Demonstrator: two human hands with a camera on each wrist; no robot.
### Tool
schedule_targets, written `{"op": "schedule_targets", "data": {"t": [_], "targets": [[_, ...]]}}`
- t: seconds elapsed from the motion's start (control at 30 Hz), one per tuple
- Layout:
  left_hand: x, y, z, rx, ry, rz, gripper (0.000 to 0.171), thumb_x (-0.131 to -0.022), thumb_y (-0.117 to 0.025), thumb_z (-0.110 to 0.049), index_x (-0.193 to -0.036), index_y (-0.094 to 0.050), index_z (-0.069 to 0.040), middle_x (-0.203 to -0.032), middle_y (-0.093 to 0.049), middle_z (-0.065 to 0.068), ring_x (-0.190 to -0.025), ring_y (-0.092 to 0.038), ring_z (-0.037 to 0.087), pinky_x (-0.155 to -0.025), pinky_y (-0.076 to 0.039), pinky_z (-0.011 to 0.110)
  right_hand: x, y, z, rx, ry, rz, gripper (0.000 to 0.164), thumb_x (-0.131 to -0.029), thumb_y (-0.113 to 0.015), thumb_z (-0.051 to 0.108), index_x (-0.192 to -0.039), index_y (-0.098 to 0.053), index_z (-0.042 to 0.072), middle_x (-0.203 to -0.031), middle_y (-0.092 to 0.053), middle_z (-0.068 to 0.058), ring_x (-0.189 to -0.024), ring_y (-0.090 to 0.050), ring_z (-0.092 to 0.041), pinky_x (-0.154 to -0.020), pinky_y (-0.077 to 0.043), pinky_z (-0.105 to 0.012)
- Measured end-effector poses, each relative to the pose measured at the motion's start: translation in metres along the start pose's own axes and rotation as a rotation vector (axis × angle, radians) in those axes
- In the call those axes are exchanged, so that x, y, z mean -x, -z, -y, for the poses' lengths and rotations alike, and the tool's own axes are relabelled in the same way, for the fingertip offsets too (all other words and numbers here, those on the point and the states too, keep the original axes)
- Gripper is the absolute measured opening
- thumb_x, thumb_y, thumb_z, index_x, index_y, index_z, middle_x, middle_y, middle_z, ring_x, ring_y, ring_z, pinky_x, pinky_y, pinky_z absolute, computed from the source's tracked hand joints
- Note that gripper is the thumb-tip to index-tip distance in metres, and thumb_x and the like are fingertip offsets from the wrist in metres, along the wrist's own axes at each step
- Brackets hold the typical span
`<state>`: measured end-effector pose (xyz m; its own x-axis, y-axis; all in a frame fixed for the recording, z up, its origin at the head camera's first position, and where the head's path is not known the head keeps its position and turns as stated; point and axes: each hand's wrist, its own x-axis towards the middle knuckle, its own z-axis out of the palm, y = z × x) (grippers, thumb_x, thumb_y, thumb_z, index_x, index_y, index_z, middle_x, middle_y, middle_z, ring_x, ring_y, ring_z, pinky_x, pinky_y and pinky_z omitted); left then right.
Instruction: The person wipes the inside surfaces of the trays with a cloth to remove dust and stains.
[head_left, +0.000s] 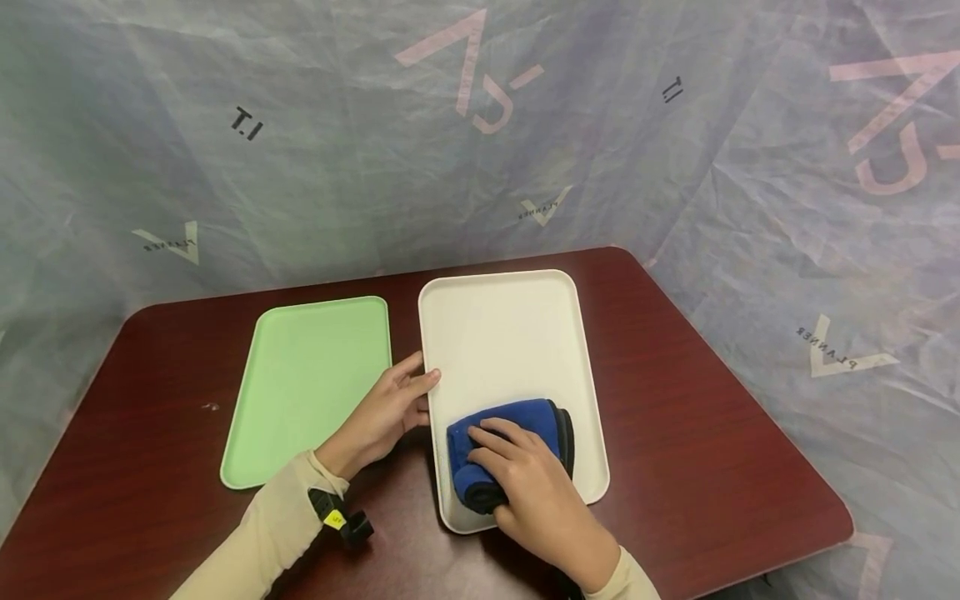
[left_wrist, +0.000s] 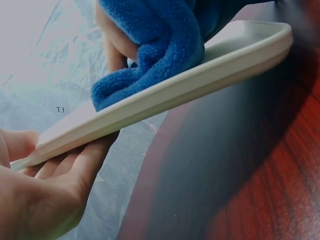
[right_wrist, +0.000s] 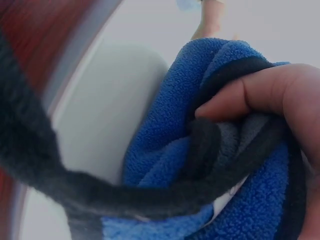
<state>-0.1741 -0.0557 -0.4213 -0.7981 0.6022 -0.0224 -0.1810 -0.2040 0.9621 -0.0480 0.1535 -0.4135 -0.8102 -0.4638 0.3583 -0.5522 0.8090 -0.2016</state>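
Observation:
A white rectangular tray (head_left: 506,333) is held above the table by my left hand (head_left: 378,417) at its left long edge. The left wrist view shows the thumb over the rim and the fingers (left_wrist: 87,160) spread underneath. On the tray's near half lies a folded blue towel (head_left: 467,450) with black edging. My right hand (head_left: 536,492) holds this towel against the tray's surface. Close up in the right wrist view, a digit curls into the plush folds by the dark trim, and part of the towel hangs loose in the foreground.
A light green tray (head_left: 311,383) lies flat on the dark red wooden table (head_left: 675,450), left of the white one. Grey printed sheeting (head_left: 337,183) hangs behind the table and along its sides. A black strap device (head_left: 341,517) sits on the left wrist.

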Motion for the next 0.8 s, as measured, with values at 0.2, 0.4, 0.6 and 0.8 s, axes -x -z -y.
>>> {"op": "schedule_targets", "data": {"t": [0.2,0.4,0.6,0.8], "targets": [[0.001,0.0,0.0,0.006,0.004,-0.006,0.049,-0.106,-0.05,-0.026,-0.152,-0.037,-0.014,-0.122,-0.065,0.013,-0.099,-0.07,0.024,-0.079,-0.059,0.04,0.007,0.005,-0.01,-0.014,-0.052,-0.026,0.062,-0.055,-0.062,-0.008,-0.112,-0.074,0.013,-0.133,-0.064,-0.001,-0.131,-0.049,-0.017,-0.102,-0.046,-0.045],[0.001,-0.001,0.0,0.029,0.0,-0.001,0.047,-0.106,-0.05,-0.024,-0.15,-0.04,-0.012,-0.117,-0.066,0.011,-0.096,-0.07,0.023,-0.078,-0.059,0.039,0.014,0.013,-0.023,-0.031,-0.12,-0.045,0.063,-0.054,-0.059,-0.012,-0.11,-0.074,0.013,-0.132,-0.064,-0.002,-0.13,-0.051,-0.018,-0.101,-0.048,-0.046],[-0.001,-0.004,0.0,0.037,-0.014,0.023,0.046,-0.107,-0.049,-0.023,-0.15,-0.038,-0.008,-0.117,-0.066,0.009,-0.097,-0.07,0.022,-0.079,-0.059,0.039,0.023,0.019,-0.037,-0.049,-0.177,-0.066,0.063,-0.054,-0.057,-0.015,-0.107,-0.075,0.014,-0.13,-0.065,-0.002,-0.128,-0.053,-0.018,-0.1,-0.05,-0.043],[-0.001,-0.004,-0.001,0.039,-0.013,0.019,0.046,-0.107,-0.05,-0.022,-0.149,-0.038,-0.008,-0.115,-0.067,0.008,-0.096,-0.07,0.021,-0.078,-0.059,0.038,0.028,0.023,-0.047,-0.049,-0.2,-0.092,0.063,-0.053,-0.057,-0.017,-0.107,-0.074,0.012,-0.13,-0.065,-0.004,-0.127,-0.054,-0.021,-0.099,-0.051,-0.044]]}}
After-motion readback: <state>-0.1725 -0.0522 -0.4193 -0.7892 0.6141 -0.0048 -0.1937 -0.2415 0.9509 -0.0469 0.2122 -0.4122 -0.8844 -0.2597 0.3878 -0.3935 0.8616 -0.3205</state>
